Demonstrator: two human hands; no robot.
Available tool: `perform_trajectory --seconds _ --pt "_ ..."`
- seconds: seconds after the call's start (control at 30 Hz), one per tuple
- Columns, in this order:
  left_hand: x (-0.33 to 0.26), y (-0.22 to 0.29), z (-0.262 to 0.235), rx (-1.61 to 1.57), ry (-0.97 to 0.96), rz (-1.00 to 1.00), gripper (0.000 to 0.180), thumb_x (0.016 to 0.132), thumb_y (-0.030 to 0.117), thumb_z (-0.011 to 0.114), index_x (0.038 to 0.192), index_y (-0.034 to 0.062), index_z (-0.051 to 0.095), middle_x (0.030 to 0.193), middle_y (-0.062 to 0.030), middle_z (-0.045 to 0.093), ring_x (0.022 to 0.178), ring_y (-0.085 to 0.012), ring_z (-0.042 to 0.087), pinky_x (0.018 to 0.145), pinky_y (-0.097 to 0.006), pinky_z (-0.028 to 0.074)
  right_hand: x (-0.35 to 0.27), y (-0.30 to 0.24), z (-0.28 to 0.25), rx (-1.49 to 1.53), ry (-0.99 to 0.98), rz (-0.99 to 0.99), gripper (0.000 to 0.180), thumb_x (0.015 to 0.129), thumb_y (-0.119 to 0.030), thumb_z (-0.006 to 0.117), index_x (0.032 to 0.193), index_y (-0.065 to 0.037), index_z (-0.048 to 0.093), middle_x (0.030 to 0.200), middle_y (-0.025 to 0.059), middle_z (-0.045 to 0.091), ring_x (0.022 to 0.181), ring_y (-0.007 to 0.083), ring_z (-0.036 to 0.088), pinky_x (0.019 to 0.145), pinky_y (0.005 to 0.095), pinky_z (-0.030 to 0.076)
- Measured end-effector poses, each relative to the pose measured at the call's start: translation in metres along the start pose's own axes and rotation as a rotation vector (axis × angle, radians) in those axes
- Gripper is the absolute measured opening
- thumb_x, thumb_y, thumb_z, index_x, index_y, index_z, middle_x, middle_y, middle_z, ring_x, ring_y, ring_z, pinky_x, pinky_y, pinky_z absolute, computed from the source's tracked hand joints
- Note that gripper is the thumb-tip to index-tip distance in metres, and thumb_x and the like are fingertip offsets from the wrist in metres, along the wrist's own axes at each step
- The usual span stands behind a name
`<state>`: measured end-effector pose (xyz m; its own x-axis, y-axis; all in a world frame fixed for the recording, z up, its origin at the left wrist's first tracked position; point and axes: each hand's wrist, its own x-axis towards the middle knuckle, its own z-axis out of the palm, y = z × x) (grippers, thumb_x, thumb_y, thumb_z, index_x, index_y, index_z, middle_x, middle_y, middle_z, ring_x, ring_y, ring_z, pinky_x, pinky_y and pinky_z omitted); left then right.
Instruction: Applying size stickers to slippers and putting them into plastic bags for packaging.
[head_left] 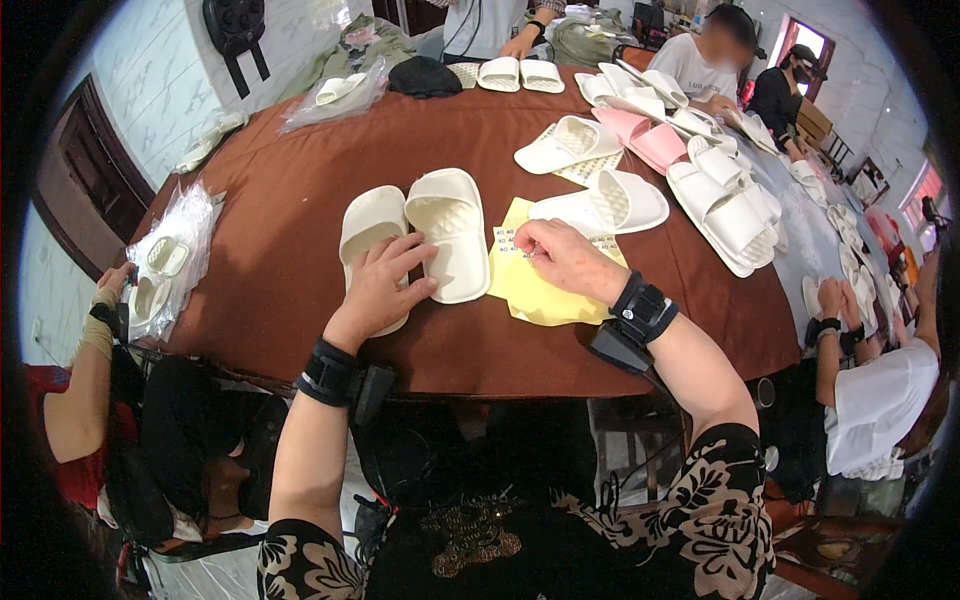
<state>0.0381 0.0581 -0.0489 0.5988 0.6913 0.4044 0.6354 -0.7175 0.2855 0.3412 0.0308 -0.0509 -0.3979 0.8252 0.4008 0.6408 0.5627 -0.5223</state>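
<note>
Two white slippers stand side by side before me, toes away. My left hand rests with spread fingers on the left slipper, its fingertips reaching the edge of the right slipper. To the right lies a yellow backing sheet with rows of small printed labels. Over these labels my right hand is closed in a pinch at the sheet; whatever is between the fingertips is hidden. Just beyond that hand, another white slipper lies partly on the sheet.
On the brown-covered table, more white slippers and pink slippers are heaped at right. Bagged slippers lie at left, near a co-worker's hand. A black cap sits at the back. Other people work around the table.
</note>
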Motion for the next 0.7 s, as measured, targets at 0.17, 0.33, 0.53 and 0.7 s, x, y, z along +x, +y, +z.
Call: perform_trajectory --seconds 0.17,0.33,0.53,0.7 --pt "0.0008 0.0021 -0.0012 -0.003 -0.020 -0.019 0.041 0.083 0.034 0.065 0.121 0.0172 0.061 0.134 -0.0081 0.053 0.124 -0.0328 0.046 0.102 -0.048 0.032 0.0003 0.0042 0.0014 -0.020 0.003 -0.032 0.019 0.081 0.002 0.049 0.099 -0.003 0.053 0.087 0.0122 0.057 0.085 0.0271 0.056 0.076 0.0376 0.047" --pt "0.0012 0.0033 -0.0027 -0.002 -0.046 -0.040 0.043 0.083 0.031 0.066 0.124 0.0172 0.060 0.136 -0.0077 0.052 0.127 -0.0295 0.044 0.104 -0.047 0.031 0.0010 0.0012 0.0008 -0.019 0.003 -0.021 0.017 0.082 -0.001 0.051 0.098 -0.006 0.054 0.086 0.0107 0.058 0.087 0.0315 0.056 0.079 0.0422 0.045" --pt "0.0011 0.0041 -0.0038 0.004 -0.055 -0.049 0.044 0.083 0.030 0.066 0.124 0.0172 0.060 0.137 -0.0079 0.051 0.128 -0.0292 0.044 0.104 -0.046 0.030 0.0003 -0.0024 -0.0013 -0.011 -0.040 0.047 0.018 0.083 -0.001 0.051 0.100 -0.006 0.054 0.086 0.0099 0.059 0.087 0.0308 0.056 0.080 0.0412 0.045" --pt "0.0001 0.0028 -0.0026 -0.002 -0.046 -0.044 0.043 0.083 0.029 0.066 0.125 0.0170 0.060 0.137 -0.0080 0.051 0.129 -0.0297 0.043 0.105 -0.047 0.029 -0.0002 0.0007 0.0016 0.012 0.006 0.008 0.019 0.082 -0.001 0.050 0.100 -0.006 0.054 0.086 0.0103 0.059 0.087 0.0310 0.056 0.080 0.0414 0.045"
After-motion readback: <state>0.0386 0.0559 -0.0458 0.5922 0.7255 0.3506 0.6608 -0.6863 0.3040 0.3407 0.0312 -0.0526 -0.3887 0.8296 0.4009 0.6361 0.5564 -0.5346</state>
